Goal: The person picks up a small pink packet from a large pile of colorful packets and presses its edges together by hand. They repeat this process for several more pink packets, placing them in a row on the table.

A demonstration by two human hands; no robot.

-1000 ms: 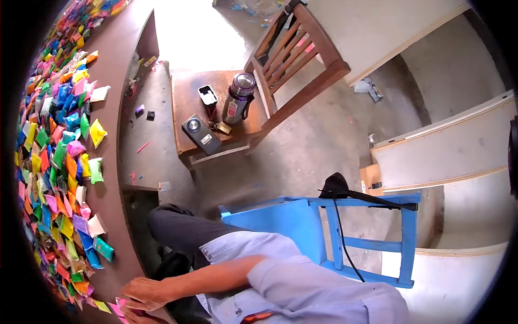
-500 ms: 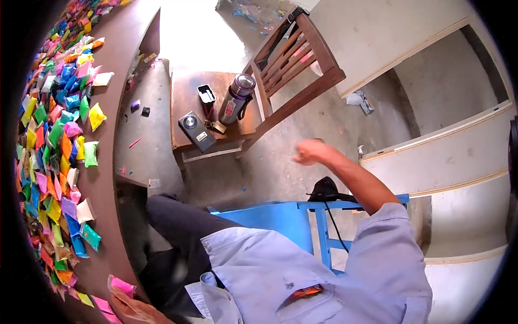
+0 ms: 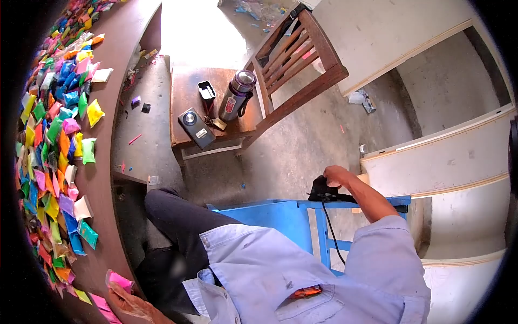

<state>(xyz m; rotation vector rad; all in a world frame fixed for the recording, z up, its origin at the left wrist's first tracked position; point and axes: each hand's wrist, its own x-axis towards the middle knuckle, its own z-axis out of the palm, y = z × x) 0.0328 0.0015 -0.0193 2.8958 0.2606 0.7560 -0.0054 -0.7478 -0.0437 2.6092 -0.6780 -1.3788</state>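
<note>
My left hand (image 3: 132,305) is at the table's edge at the lower left, its fingers closed on a small bright pink packet (image 3: 120,280). A second pink packet (image 3: 103,306) lies beside it. My right hand (image 3: 338,175) has curled fingers at the top of a black pouch-like thing (image 3: 320,190) on the arm of a blue chair (image 3: 270,214). Whether these fingers grip the pouch or something small is hidden. From the pouch a black cord (image 3: 334,232) hangs down.
Many colourful packets (image 3: 54,132) cover the brown table (image 3: 100,178) on the left. Ahead, a wooden chair (image 3: 156,132) is in view, its seat bearing a steel flask (image 3: 237,94), a grey device (image 3: 196,128) and a black box (image 3: 206,93). White panels (image 3: 431,175) stand at the right.
My right hand has come down and to the right, from the air above the floor to the black pouch. My left hand stays at the pink packet.
</note>
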